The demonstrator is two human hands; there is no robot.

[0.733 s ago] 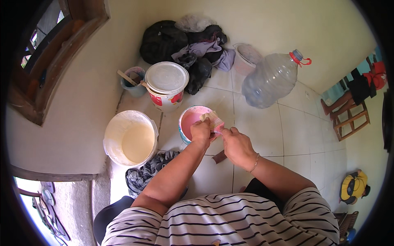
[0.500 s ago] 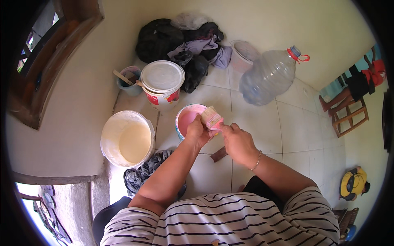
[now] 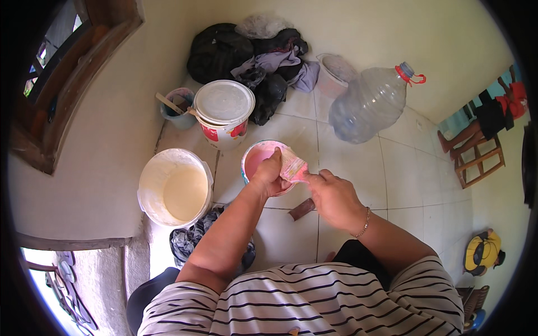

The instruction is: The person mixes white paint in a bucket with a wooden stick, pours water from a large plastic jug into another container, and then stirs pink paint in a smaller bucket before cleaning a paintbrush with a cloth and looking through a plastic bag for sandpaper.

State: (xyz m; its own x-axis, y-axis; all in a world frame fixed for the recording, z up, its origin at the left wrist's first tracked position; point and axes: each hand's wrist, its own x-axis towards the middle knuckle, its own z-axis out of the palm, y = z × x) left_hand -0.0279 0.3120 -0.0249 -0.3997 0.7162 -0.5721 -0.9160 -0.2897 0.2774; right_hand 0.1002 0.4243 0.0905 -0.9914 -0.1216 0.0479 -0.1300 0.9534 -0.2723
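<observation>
A paintbrush [image 3: 293, 167] with pale bristles and a pink-smeared ferrule is held over a small round tub [image 3: 245, 168] of pink paint. My right hand [image 3: 338, 200] is closed around its handle, with a bracelet at the wrist. From the left, my left hand [image 3: 269, 173] presses against the bristles, thumb along their edge and fingers curled beneath, partly hidden. Below the brush, a short brown piece [image 3: 302, 209] lies on the tiles.
A large bucket [image 3: 147, 192] of cream paint stands left. Behind are a lidded pail [image 3: 224, 102], a small bucket [image 3: 178, 120] with a stick, black bags [image 3: 219, 54] and a big clear bottle [image 3: 367, 105]. Dark crumpled plastic [image 3: 188, 242] lies near my left arm. Other people are far right.
The brush has tilted, its bristles now lower and flatter against my left hand. My left thumb has moved up beside the bristles, and my right hand has shifted slightly right and down.
</observation>
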